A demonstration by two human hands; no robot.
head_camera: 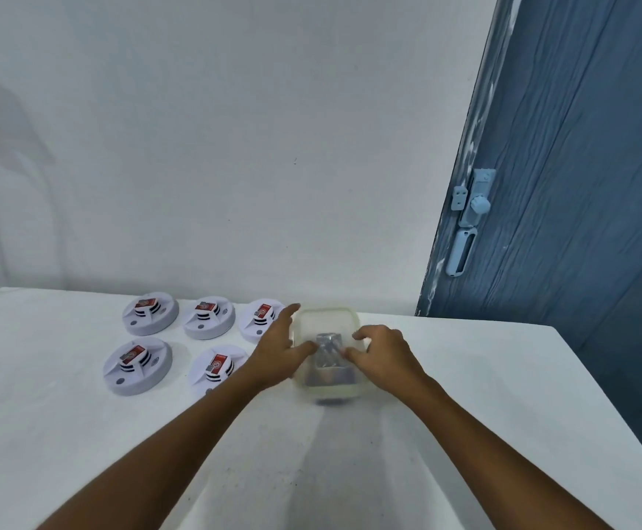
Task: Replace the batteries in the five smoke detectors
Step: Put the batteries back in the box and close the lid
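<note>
In the head view, the left hand (279,348) and right hand (382,353) are pinching a bluish battery pack (327,348) over the clear container (353,323). The five smoke detectors (150,313) are waiting at ten o'clock. Lifting it straight up should keep the tub from tipping.

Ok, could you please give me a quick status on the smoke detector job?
Both hands, left hand and right hand, on clear container; grip unclear. Five smoke detectors to its left, red batteries showing. Nothing in the way.
</note>
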